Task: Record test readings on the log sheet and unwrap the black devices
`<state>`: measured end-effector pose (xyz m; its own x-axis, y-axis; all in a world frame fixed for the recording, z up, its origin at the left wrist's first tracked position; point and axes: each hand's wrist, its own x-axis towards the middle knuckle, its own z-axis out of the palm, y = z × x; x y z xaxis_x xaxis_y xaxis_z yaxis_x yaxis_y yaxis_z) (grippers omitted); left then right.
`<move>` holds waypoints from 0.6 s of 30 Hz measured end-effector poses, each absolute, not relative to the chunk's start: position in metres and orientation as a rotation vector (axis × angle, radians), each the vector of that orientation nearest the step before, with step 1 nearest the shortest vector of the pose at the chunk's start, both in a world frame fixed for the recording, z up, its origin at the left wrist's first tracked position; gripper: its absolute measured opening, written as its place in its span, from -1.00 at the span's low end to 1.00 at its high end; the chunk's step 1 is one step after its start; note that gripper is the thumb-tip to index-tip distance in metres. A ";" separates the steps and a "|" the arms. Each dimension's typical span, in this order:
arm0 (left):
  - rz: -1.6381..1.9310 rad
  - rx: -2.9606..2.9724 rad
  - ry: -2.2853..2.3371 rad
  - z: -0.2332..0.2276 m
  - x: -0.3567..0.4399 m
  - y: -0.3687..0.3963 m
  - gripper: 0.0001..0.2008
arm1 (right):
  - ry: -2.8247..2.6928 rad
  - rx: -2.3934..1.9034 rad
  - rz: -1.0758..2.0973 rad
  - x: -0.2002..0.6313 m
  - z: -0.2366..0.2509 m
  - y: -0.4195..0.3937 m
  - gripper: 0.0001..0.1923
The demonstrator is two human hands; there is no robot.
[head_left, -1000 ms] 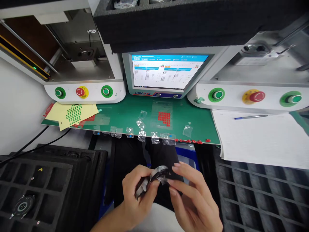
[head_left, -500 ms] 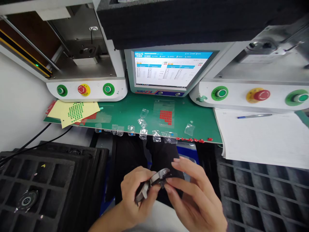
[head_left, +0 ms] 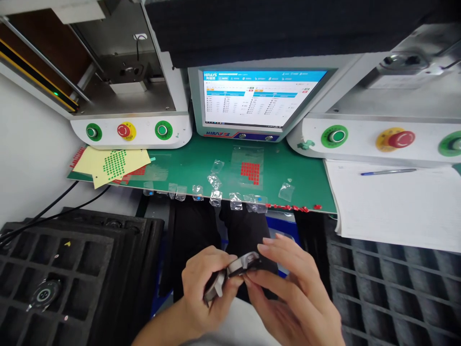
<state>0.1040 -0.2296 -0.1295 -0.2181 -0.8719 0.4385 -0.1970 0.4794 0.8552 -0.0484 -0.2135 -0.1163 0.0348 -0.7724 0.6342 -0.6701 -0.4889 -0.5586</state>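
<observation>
Head view: near and low in the middle, over the lap, the left hand (head_left: 201, 288) pinches a small grey round part (head_left: 230, 274) while the right hand (head_left: 288, 283) picks at its far edge with curled fingertips (head_left: 252, 278). With nothing beneath it but the lap, a slipping fingertip could flick the part down between the foam trays (head_left: 72, 269).

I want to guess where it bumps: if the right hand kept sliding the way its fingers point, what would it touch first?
The right hand points left, so it would probably first meet the small grey part and the left hand gripping it; they look already touching, though depth is unclear.
</observation>
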 end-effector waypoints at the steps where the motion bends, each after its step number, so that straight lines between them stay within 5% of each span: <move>1: -0.823 0.924 -1.706 -0.129 0.104 -0.230 -0.86 | 1.538 -2.213 -1.443 -0.049 -0.117 -0.213 -0.94; 18: -0.929 0.968 -1.837 -0.124 0.110 -0.231 -0.86 | 1.508 -2.144 -1.476 -0.052 -0.121 -0.211 -0.79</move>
<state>0.1100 -0.2314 -0.1245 -0.3492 -0.8774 0.3290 -0.2551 0.4269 0.8676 -0.0523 -0.2107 -0.1211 0.0202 -0.7768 0.6294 -0.6462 -0.4906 -0.5847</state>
